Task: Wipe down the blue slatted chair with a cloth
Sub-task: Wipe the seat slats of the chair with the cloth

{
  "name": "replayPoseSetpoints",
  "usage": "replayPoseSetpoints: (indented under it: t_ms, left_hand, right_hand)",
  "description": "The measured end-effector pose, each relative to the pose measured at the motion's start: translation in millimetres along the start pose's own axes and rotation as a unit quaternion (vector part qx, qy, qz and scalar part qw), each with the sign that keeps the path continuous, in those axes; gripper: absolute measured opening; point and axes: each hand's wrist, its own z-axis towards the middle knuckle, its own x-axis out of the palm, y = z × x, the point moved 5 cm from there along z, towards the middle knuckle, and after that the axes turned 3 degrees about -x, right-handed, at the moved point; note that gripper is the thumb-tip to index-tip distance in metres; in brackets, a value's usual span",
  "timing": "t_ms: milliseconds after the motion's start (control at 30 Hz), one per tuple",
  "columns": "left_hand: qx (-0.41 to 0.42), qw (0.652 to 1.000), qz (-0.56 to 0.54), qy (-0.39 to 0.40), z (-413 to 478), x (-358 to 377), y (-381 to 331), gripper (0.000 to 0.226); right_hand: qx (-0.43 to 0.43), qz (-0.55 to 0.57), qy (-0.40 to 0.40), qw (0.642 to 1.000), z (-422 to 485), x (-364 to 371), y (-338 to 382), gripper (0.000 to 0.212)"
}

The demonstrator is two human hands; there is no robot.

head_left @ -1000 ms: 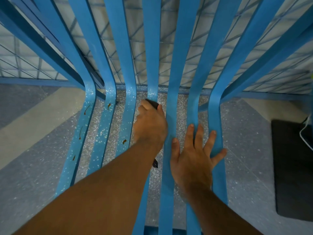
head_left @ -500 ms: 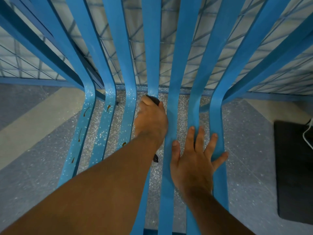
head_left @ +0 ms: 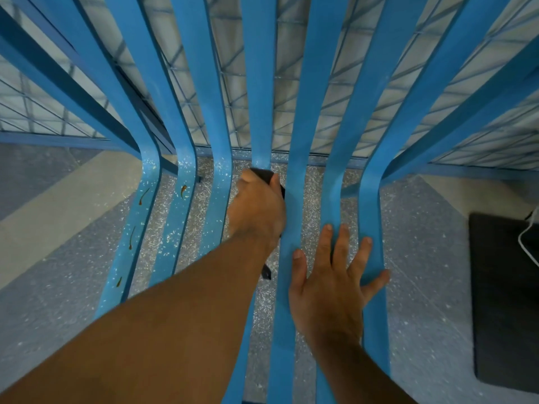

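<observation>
The blue slatted chair (head_left: 294, 112) fills the view, its slats bending from seat to backrest. My left hand (head_left: 256, 212) grips a dark cloth (head_left: 264, 174) on the middle slat, close to the bend; only the cloth's front edge and a small corner below my wrist show. My right hand (head_left: 332, 284) lies flat with fingers spread across the right-hand seat slats. The left slats carry white specks and a few small rust-coloured marks (head_left: 183, 190).
A blue wire-mesh fence (head_left: 262, 83) stands behind the backrest. The speckled grey floor (head_left: 423, 258) shows through the slats, with a pale stripe (head_left: 58, 223) at left. A dark mat (head_left: 504, 301) with a white cable (head_left: 528, 243) lies at right.
My left hand has slid the cloth a little farther up the middle slat toward the bend. My right hand has stayed flat on the right slats.
</observation>
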Motion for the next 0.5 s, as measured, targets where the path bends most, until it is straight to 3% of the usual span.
replayPoseSetpoints:
  t_ms: [233,400,500]
  left_hand:
    - [0.091,0.995,0.003,-0.033,-13,0,0,0.067]
    - [-0.011,0.999,-0.046,-0.001,6,0,-1,0.045]
    - [-0.009,0.994,-0.108,0.002,21,-1,-12,0.044]
  right_hand:
    - [-0.003,0.004,-0.008,1.000,0,-1,1,0.071]
    - [0.002,-0.007,-0.008,1.000,0,2,0,0.070]
    - [0.001,-0.009,-0.014,1.000,1,3,-1,0.069]
